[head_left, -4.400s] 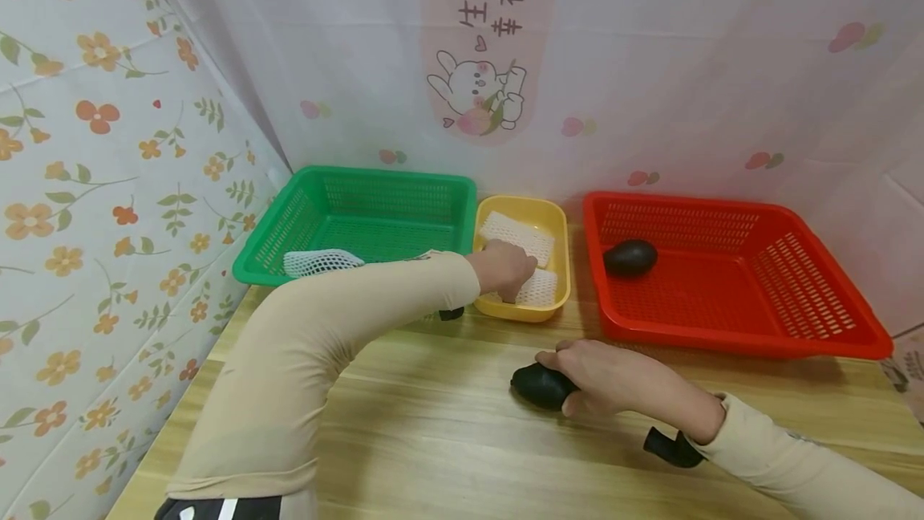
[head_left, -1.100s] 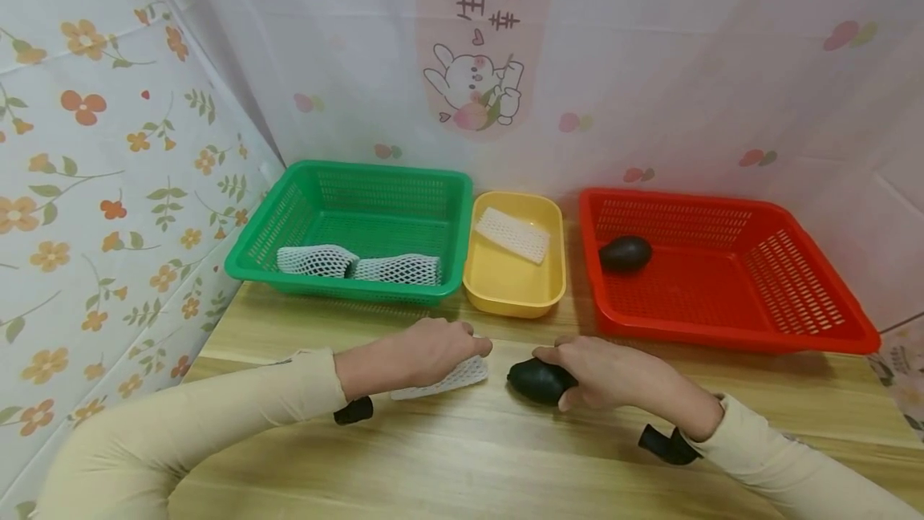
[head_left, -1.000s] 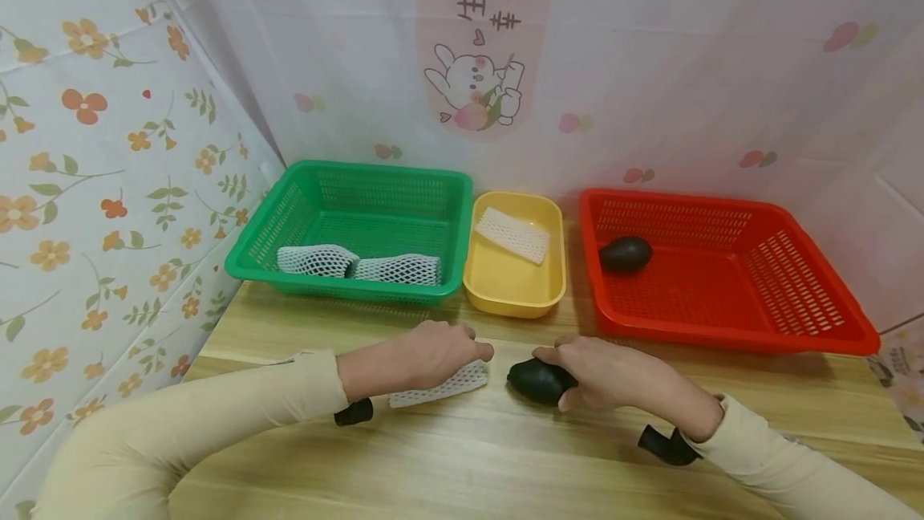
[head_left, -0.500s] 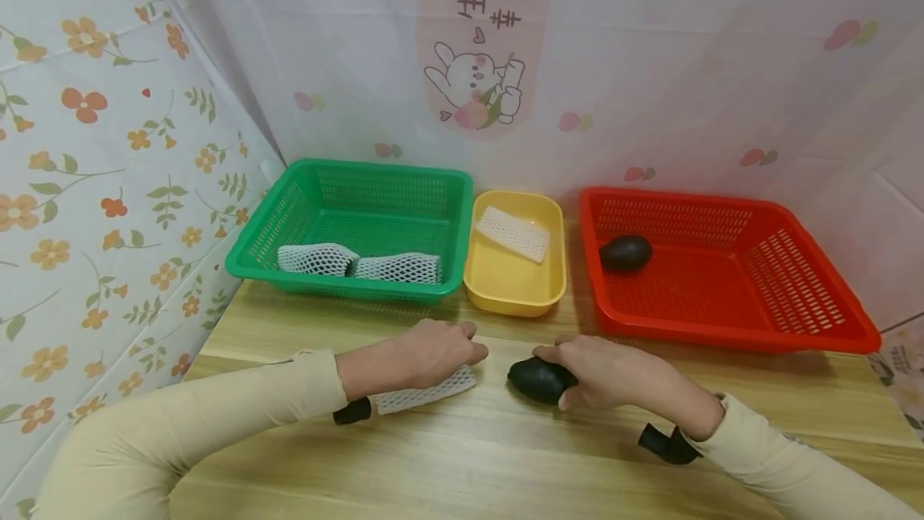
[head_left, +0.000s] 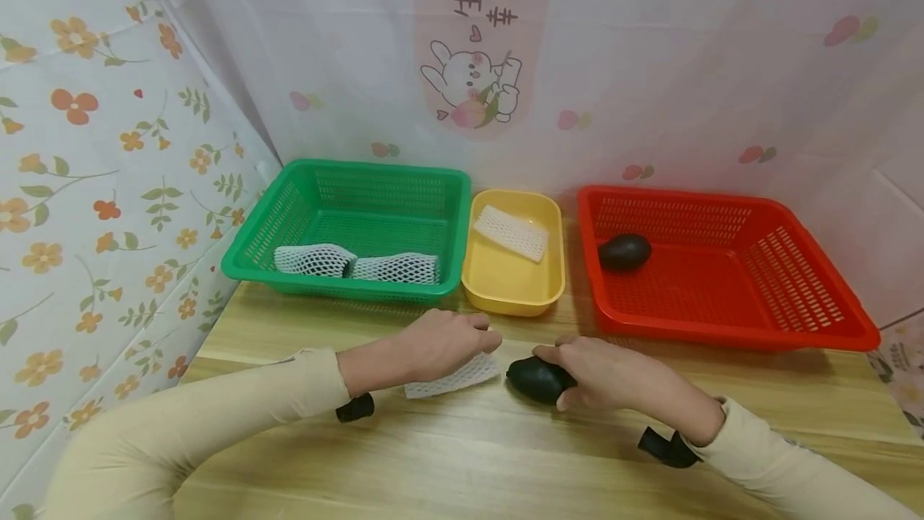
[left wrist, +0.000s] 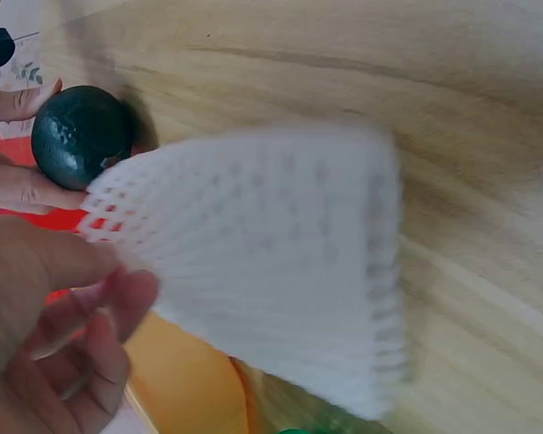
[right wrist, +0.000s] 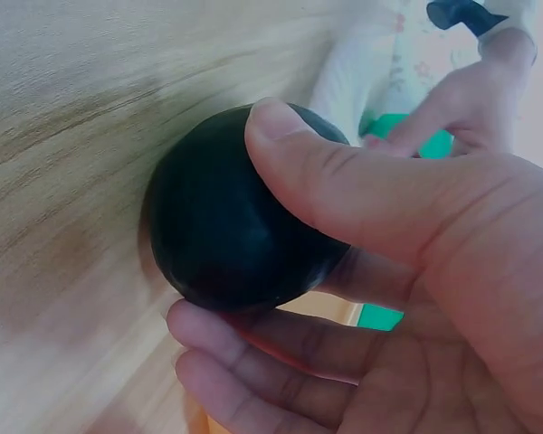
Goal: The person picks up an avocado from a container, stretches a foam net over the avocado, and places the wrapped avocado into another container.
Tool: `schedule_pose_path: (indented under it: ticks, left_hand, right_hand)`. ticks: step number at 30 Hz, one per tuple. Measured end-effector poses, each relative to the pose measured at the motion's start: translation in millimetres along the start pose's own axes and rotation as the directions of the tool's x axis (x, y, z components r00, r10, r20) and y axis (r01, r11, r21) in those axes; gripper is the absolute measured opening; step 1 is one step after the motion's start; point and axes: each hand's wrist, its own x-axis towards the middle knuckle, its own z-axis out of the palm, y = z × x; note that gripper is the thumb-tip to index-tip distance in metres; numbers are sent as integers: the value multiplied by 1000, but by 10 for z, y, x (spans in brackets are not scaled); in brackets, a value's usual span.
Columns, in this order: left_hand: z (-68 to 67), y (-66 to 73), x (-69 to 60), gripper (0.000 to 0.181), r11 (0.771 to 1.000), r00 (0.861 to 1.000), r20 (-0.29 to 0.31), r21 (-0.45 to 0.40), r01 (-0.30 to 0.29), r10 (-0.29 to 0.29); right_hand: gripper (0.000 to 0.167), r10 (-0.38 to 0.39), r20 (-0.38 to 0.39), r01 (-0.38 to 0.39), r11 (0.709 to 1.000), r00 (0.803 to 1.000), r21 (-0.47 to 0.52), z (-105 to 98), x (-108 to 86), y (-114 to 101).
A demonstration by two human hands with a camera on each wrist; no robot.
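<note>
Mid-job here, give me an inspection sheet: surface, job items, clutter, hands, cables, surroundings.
Surface: wood-grain table, no spill visible.
Job items: dark fruit on the table; loose white net beside it; spare net in yellow tray; two dark items in nets in green basket; another dark fruit in red basket.
Clutter: nothing seen.
Hands: left hand pinches the loose white net; right hand grips the first fruit.
Cables: nothing seen.
Surroundings: floral sheet at left, rabbit-print sheet behind.
</note>
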Motion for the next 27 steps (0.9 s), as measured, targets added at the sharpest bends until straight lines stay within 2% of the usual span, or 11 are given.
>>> schedule_pose_path:
  ticks: [3,10,14,20,27]
  left_hand:
    - [-8,-5,33,11,1000,999,-39,-24,-4,3]
    - [-9,-10,27,11,995,1000,-10,-98,20,-21]
    - [4,-31,9,4,990,999,-36,-136,25,-30]
    - [24,-67,3,10,983,996,-90,-184,-2,-15]
    - [69,-57,-23,14,984,991,-131,-175,-22,-1]
  right_hand:
    - [67,17,0,-17,1000,1000,8,0,-2,-6]
    - [69,65,27,-66,997,998,34,-4,4,5]
    - [69,66,30,-68,996,997,53,-13,-4,5]
    - [69,31,5,-32,998,999,46,-1,-22,33]
    - [70,-23,-49,25,999,999,47,42,-28,89]
